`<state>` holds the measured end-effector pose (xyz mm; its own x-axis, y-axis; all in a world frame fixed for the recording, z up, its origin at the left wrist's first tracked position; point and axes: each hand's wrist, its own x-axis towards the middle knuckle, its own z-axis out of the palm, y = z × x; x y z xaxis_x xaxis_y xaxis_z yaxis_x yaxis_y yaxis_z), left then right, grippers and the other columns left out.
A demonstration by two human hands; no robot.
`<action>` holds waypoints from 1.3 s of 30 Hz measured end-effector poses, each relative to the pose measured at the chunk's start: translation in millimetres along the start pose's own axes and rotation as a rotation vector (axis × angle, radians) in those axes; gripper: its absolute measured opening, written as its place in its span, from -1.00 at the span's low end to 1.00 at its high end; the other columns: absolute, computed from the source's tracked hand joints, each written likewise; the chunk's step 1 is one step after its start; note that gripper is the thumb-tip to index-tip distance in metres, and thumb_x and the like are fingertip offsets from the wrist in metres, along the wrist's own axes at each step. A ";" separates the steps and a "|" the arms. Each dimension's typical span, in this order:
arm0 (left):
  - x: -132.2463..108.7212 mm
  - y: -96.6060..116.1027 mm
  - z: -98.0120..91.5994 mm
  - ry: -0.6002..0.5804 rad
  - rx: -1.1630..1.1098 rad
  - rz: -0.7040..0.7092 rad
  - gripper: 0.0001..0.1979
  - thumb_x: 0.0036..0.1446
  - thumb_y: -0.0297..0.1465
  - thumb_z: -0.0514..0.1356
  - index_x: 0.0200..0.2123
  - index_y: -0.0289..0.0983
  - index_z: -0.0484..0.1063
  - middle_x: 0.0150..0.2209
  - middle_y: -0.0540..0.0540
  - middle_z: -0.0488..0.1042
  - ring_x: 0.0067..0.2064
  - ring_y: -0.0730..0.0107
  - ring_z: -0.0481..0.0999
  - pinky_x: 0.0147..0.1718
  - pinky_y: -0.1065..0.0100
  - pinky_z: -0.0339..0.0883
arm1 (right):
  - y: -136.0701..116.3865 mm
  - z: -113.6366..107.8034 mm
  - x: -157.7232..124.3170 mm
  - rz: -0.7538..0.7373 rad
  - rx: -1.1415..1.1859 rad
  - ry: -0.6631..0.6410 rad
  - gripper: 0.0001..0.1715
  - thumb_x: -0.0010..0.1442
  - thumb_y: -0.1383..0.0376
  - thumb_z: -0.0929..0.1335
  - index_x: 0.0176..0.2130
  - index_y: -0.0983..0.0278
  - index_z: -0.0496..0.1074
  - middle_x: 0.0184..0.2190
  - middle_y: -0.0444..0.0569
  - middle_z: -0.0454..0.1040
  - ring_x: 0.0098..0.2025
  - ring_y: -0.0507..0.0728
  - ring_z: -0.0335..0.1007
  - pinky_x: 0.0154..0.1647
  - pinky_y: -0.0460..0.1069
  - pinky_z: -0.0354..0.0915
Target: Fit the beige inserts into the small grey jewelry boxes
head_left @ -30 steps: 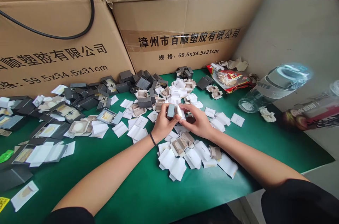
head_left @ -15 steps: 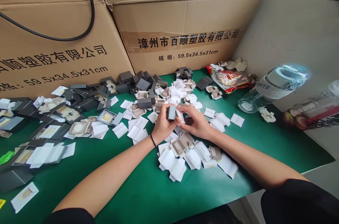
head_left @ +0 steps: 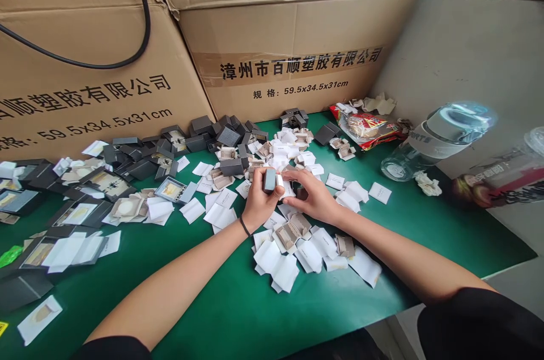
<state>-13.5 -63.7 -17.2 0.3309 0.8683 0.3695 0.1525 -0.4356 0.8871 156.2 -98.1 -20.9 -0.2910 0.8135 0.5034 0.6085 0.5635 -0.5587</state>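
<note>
My left hand [head_left: 259,202] is wrapped round a small dark grey box [head_left: 270,180], its end facing up between thumb and fingers. A white piece [head_left: 279,180] shows along the box's right side, close to my left thumb. My right hand [head_left: 313,197] is just to the right, fingers curled and thumb pointing toward the box. Something dark shows inside its curl, but I cannot make out what it is. Below both hands lie unfolded white papers [head_left: 276,261] and a small open cardboard insert [head_left: 293,232]. More white papers and inserts spread behind them.
Dark grey boxes [head_left: 140,164] are heaped along the left and back of the green table [head_left: 204,297]. Large cardboard cartons [head_left: 293,31] stand behind. On the right are a red snack bag [head_left: 365,127], a clear bottle [head_left: 425,144] and a second bottle [head_left: 505,173].
The dark grey box has turned more upright in my left hand. My right fingers have drawn slightly away from it, and the white piece beside the box looks smaller.
</note>
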 end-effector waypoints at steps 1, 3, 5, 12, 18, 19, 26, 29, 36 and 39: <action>0.3 -0.3 0.3 0.008 -0.008 -0.003 -0.42 -0.02 0.14 0.01 -0.18 -0.24 0.18 -0.20 -0.13 0.34 -0.15 0.30 0.38 -0.11 0.26 0.25 | 0.3 0.5 -0.3 0.005 0.000 0.010 -0.48 0.13 0.06 0.33 0.02 0.20 0.23 -0.10 0.07 0.42 -0.10 0.20 0.34 -0.14 0.10 0.33; 0.8 -2.1 0.7 0.023 -0.029 -0.016 -0.43 -0.01 0.14 0.00 -0.20 -0.24 0.18 -0.22 -0.12 0.34 -0.19 0.32 0.38 -0.14 0.27 0.27 | 0.5 1.6 -0.8 -0.008 0.003 0.015 -0.56 0.15 0.08 0.33 -0.03 0.20 0.26 -0.11 0.07 0.43 -0.08 0.21 0.33 -0.11 0.13 0.32; 1.2 -5.2 0.9 0.033 -0.053 -0.049 -0.44 0.01 0.13 0.00 -0.20 -0.24 0.18 -0.22 -0.13 0.34 -0.21 0.33 0.39 -0.18 0.27 0.30 | -0.4 2.0 -0.8 -0.044 0.003 0.012 -0.66 0.18 0.12 0.31 -0.07 0.19 0.29 -0.08 0.06 0.43 -0.05 0.21 0.32 -0.06 0.15 0.31; 3.1 -18.4 -0.5 0.128 -0.102 -0.199 -0.53 0.11 0.04 -0.03 -0.18 -0.24 0.21 -0.20 -0.12 0.41 -0.22 0.37 0.42 -0.19 0.32 0.32 | -4.5 -1.7 0.2 -0.130 -0.126 -0.028 -0.72 0.25 0.23 0.24 -0.05 0.21 0.32 0.00 0.04 0.41 -0.02 0.20 0.29 -0.03 0.17 0.30; 5.0 -23.5 -0.2 0.165 -0.081 -0.198 -0.56 0.14 0.00 -0.04 -0.20 -0.25 0.26 -0.24 -0.11 0.43 -0.21 0.38 0.43 -0.17 0.33 0.32 | -0.9 -1.9 -1.3 -0.186 -0.289 -0.055 -0.68 0.24 0.23 0.25 -0.01 0.21 0.34 0.01 0.04 0.41 0.00 0.22 0.28 -0.04 0.18 0.30; 5.1 -23.8 -0.1 0.165 -0.083 -0.198 -0.56 0.14 0.00 -0.03 -0.20 -0.25 0.26 -0.24 -0.11 0.43 -0.21 0.37 0.44 -0.17 0.33 0.33 | -0.5 -2.1 -1.5 -0.200 -0.309 -0.051 -0.68 0.24 0.23 0.25 -0.02 0.22 0.35 0.00 0.05 0.41 0.01 0.23 0.27 -0.04 0.18 0.29; 5.9 -21.6 -0.4 0.162 -0.079 -0.214 -0.54 0.12 0.02 -0.03 -0.21 -0.26 0.28 -0.26 -0.10 0.44 -0.25 0.40 0.44 -0.21 0.36 0.35 | -2.6 -3.9 -1.0 -0.255 -0.348 -0.026 -0.69 0.24 0.27 0.25 -0.02 0.26 0.33 -0.07 0.07 0.45 0.00 0.22 0.28 -0.04 0.16 0.29; 6.4 -18.8 -0.4 0.154 -0.059 -0.243 -0.50 0.10 0.04 -0.02 -0.19 -0.27 0.28 -0.25 -0.11 0.46 -0.25 0.39 0.46 -0.22 0.36 0.36 | -3.1 -2.2 -0.9 -0.238 -0.306 0.008 -0.70 0.23 0.27 0.26 -0.03 0.28 0.33 -0.09 0.07 0.46 -0.02 0.21 0.30 -0.06 0.15 0.30; 7.4 -18.9 -0.4 0.164 -0.063 -0.234 -0.49 0.10 0.06 -0.05 -0.22 -0.27 0.28 -0.28 -0.09 0.44 -0.29 0.43 0.44 -0.25 0.38 0.35 | -5.7 0.2 -3.2 -0.230 -0.297 0.114 -0.74 0.20 0.30 0.30 -0.08 0.23 0.34 -0.18 0.00 0.50 -0.10 0.18 0.33 -0.11 0.13 0.27; 7.7 -17.5 -0.5 0.156 -0.063 -0.219 -0.49 0.10 0.07 -0.07 -0.23 -0.26 0.27 -0.30 -0.09 0.43 -0.32 0.43 0.42 -0.28 0.38 0.34 | -6.7 -0.2 -3.1 -0.222 -0.310 0.116 -0.76 0.20 0.29 0.30 -0.09 0.23 0.34 -0.19 0.01 0.49 -0.11 0.18 0.31 -0.11 0.12 0.26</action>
<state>-14.1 -49.3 -29.7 0.1481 0.9684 0.2008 0.1450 -0.2221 0.9642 153.2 -104.4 -18.6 -0.3660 0.6452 0.6706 0.7395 0.6391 -0.2114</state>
